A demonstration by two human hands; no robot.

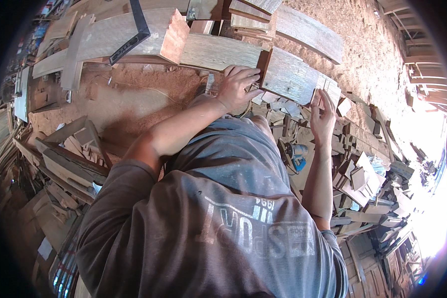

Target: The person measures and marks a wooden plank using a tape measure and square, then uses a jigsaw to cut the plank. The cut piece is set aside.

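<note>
A thick, weathered wooden board (289, 74) lies in front of me, its left end face dark brown. At that dark end is my left hand (238, 85), its bent fingertips against the wood and its thumb low by the near corner. My right hand (323, 114) grips the board's right end, with fingers over the paler wood there and the thumb at the near edge. What the undersides of my fingers touch is hidden.
A long plank (218, 52) runs behind my left hand, next to a thick beam (134, 32) carrying a dark metal square (129, 47). A blue power tool (298, 156) sits among wood offcuts (357, 179) at right. An old wooden frame (69, 154) lies left.
</note>
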